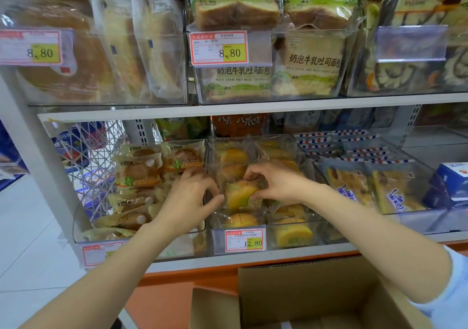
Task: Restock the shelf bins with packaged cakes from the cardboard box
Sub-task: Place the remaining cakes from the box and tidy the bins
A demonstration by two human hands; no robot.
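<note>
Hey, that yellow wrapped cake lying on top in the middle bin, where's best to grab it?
Probably from above, pinching the cake across its left and right ends: it lies on top of the other cakes, and the bin walls block a sideways approach.

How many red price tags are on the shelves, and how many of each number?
Red tags reading 8.80: 2
Red tags reading 12.80: 1
Red tag with its number hidden: 1
Total: 4
</note>
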